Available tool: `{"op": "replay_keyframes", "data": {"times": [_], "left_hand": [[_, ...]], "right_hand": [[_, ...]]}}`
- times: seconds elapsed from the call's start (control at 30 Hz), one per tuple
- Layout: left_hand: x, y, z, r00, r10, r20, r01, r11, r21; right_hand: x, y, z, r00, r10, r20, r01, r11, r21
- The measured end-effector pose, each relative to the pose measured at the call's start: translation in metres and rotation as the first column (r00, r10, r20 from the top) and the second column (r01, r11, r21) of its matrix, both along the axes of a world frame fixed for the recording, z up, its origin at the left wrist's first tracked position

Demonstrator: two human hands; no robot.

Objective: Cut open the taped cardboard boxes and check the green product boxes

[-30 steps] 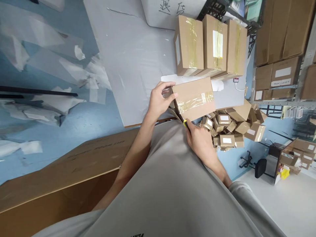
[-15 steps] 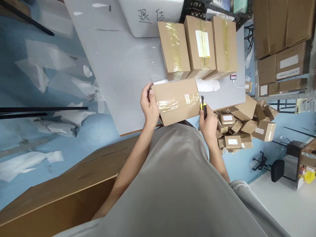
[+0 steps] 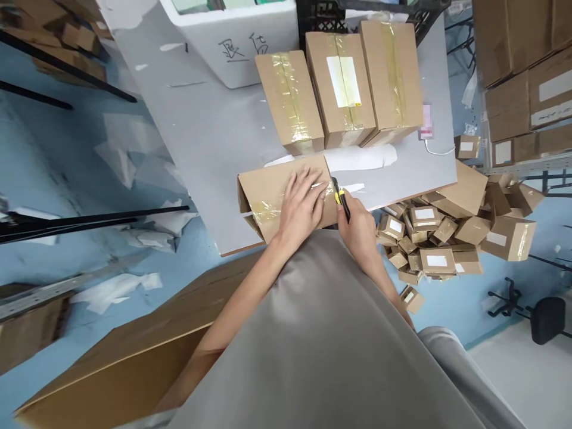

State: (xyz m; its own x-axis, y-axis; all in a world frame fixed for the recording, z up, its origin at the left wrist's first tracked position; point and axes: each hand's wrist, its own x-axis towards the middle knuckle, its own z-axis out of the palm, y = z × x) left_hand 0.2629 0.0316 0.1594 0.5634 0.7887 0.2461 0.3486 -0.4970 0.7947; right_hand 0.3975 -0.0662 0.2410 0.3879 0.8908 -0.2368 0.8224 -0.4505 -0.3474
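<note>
A taped brown cardboard box (image 3: 268,193) lies on the grey table (image 3: 214,131) near its front edge. My left hand (image 3: 304,205) rests flat on top of the box, fingers spread over the clear tape. My right hand (image 3: 360,226) grips a yellow and black utility knife (image 3: 340,196), whose tip meets the box's right end. A flap at the box's left end stands slightly apart.
Three taped boxes (image 3: 342,89) stand side by side behind, next to a white bin (image 3: 232,44) with handwriting. White paper (image 3: 361,158) lies under the box. Several small labelled boxes (image 3: 429,238) pile on the blue floor at right. A large carton (image 3: 134,351) sits at lower left.
My left hand moved from the box's left end onto its top and lies flat. The box has shifted left on the table, and the knife has come up against its right end.
</note>
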Motion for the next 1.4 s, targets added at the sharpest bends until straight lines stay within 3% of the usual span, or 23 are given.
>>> {"op": "replay_keyframes", "data": {"times": [0.3, 0.57, 0.83, 0.9, 1.0, 1.07, 1.1, 1.2, 1.3, 1.4], "left_hand": [[-0.001, 0.0, -0.002, 1.0, 0.001, 0.015, 0.0, 0.997, -0.079], [0.002, -0.006, -0.005, 1.0, 0.02, 0.004, -0.02, 0.997, -0.077], [0.006, 0.0, -0.006, 0.999, 0.047, 0.013, -0.045, 0.995, -0.093], [0.007, 0.0, -0.003, 0.998, 0.056, 0.015, -0.054, 0.993, -0.104], [-0.001, 0.0, 0.005, 0.994, 0.098, 0.052, -0.091, 0.989, -0.119], [-0.016, 0.0, 0.01, 0.974, 0.209, 0.087, -0.197, 0.972, -0.131], [-0.027, 0.0, 0.011, 0.951, 0.294, 0.093, -0.28, 0.951, -0.134], [-0.065, 0.0, 0.004, 0.839, 0.542, 0.046, -0.535, 0.838, -0.104], [-0.092, -0.004, -0.015, 0.732, 0.679, -0.051, -0.68, 0.726, -0.098], [-0.101, -0.009, -0.034, 0.684, 0.718, -0.127, -0.726, 0.657, -0.203]], "right_hand": [[-0.008, 0.015, 0.029, 0.999, 0.004, 0.039, 0.008, 0.956, -0.295], [-0.028, 0.038, 0.045, 0.991, 0.027, 0.129, 0.031, 0.906, -0.423], [-0.029, 0.001, 0.055, 0.992, 0.046, 0.121, 0.031, 0.826, -0.562], [-0.026, -0.007, 0.063, 0.995, 0.034, 0.099, 0.026, 0.835, -0.55], [-0.007, -0.018, 0.067, 0.995, -0.011, 0.101, 0.051, 0.912, -0.407], [0.018, -0.021, 0.051, 0.987, -0.087, 0.137, 0.118, 0.964, -0.239], [0.035, -0.02, 0.035, 0.978, -0.138, 0.158, 0.164, 0.973, -0.16], [0.089, -0.005, -0.038, 0.948, -0.254, 0.192, 0.264, 0.964, -0.026], [0.131, 0.017, -0.117, 0.931, -0.279, 0.237, 0.322, 0.932, -0.165], [0.153, 0.026, -0.168, 0.945, -0.23, 0.233, 0.295, 0.907, -0.302]]}}
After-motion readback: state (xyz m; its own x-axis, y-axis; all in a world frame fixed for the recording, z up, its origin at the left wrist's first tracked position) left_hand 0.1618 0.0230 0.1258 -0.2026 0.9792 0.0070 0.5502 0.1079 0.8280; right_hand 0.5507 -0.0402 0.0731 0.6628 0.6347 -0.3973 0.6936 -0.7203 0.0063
